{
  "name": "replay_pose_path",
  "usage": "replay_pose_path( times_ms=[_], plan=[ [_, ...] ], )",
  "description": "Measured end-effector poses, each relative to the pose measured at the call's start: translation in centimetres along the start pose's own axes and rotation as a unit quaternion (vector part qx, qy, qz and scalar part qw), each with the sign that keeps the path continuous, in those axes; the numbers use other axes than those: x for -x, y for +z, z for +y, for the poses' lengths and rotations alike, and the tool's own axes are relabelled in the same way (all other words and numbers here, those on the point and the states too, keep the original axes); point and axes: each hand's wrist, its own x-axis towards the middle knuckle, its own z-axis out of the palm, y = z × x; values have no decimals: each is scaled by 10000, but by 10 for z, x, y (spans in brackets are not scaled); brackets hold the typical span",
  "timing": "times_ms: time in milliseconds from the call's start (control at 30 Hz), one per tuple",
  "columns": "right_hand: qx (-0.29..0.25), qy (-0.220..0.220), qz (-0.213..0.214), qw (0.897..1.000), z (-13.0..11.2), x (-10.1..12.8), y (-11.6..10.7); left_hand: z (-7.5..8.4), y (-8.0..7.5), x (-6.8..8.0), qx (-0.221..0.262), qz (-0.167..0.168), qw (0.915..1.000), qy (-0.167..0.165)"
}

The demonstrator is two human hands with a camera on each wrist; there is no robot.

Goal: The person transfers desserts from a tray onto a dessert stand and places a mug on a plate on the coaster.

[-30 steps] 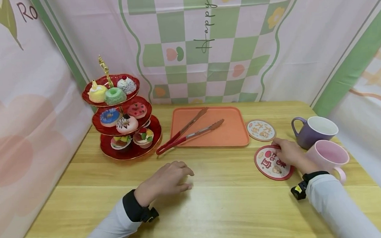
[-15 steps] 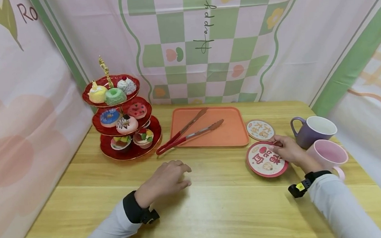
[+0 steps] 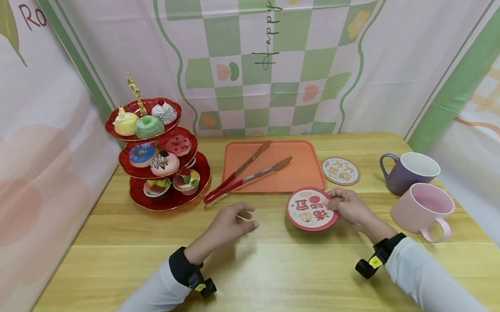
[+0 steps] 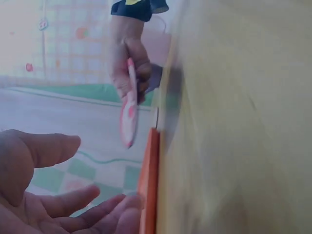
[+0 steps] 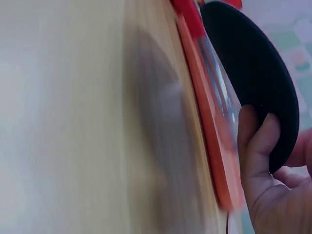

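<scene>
While right hand (image 3: 349,207) pinches red-rimmed coaster (image 3: 312,209) by its right edge, disc hangs tilted just above table (image 3: 282,277), near front edge of orange tray (image 3: 306,169). Left hand (image 3: 230,221) lies to coaster's left, near, not touching; fingers relaxed, holding nothing. Right hand nearer. Round disc: no long axis.

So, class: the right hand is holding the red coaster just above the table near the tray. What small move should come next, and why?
Probably lower the red coaster flat onto the table. The right hand pinches it by its edge, lifted clear of the wood in front of the orange tray, while the left hand hovers open and holds nothing.
</scene>
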Motion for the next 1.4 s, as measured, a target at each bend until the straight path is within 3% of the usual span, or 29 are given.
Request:
replay_pose_path(
  times_ms=[133,233,367,433,667,1067,1267,1400],
  plan=[
    [-556,-13,-239,9982,-6,5,24,-2,9,-5,1088,-245,9929,-426],
    [-775,-42,-432,9960,-11,8,40,0,17,-8,2038,-403,9758,-686],
    [-997,-72,-689,9926,-18,13,55,3,23,-10,2958,-468,9497,-912],
    [-1062,-93,-780,9912,-20,14,61,4,24,-11,3067,-417,9459,-969],
    [-1049,-197,-923,9900,-19,17,72,4,23,-9,2788,-146,9545,-1047],
    [-955,-317,-1226,9873,-14,18,74,-2,17,-6,2709,-91,9578,-953],
    [-533,-493,-1279,9891,-13,20,70,-8,0,-1,2483,-123,9633,-1012],
    [196,-736,-1146,9905,-15,24,62,-15,-18,5,2223,-94,9697,-1005]
  ],
)
